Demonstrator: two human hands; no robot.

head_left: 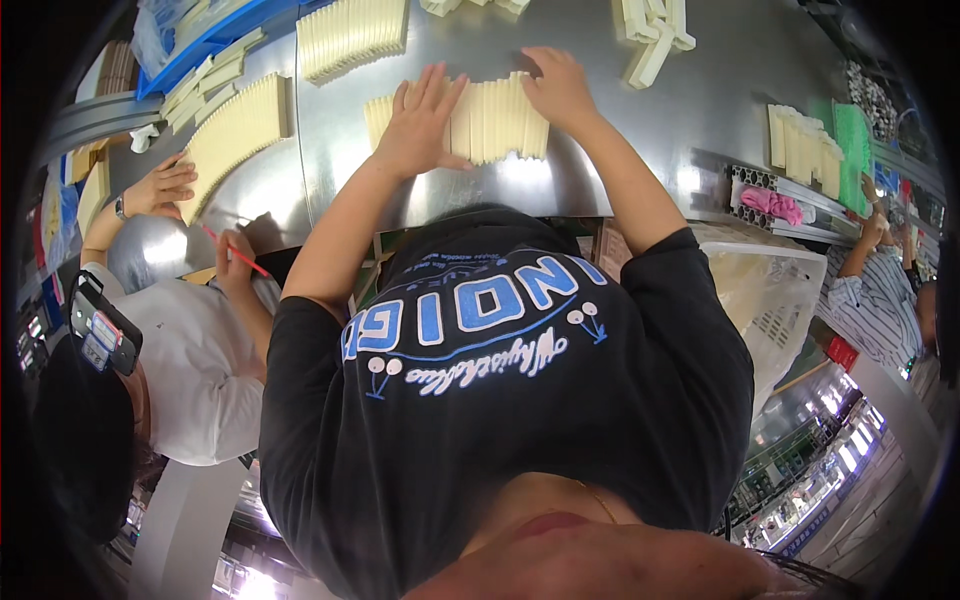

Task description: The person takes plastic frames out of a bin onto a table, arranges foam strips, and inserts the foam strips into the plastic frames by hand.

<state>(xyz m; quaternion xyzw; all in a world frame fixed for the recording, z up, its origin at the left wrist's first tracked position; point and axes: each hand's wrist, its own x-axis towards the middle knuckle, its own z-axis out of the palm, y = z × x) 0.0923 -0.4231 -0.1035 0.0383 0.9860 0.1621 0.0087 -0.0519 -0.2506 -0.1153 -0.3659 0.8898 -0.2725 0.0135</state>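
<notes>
A row of cream-coloured plastic strips (pixel 500 120), packed side by side, lies on the metal table (pixel 345 185) in front of me. My left hand (pixel 425 125) rests flat over the left part of the row with its fingers spread, hiding the strips beneath it. At the row's right end is my right hand (pixel 557 88), thumb against the end strip and fingers curved apart around the far corner. Neither hand lifts anything off the table.
Another row of cream strips (pixel 352 38) lies beyond mine. Loose cream pieces (pixel 655 38) sit at the far right. At left, a co-worker's hand (pixel 160 188) touches a curved row (pixel 240 130); the other holds a red pen (pixel 240 250). A pink cloth (pixel 770 205) lies at right.
</notes>
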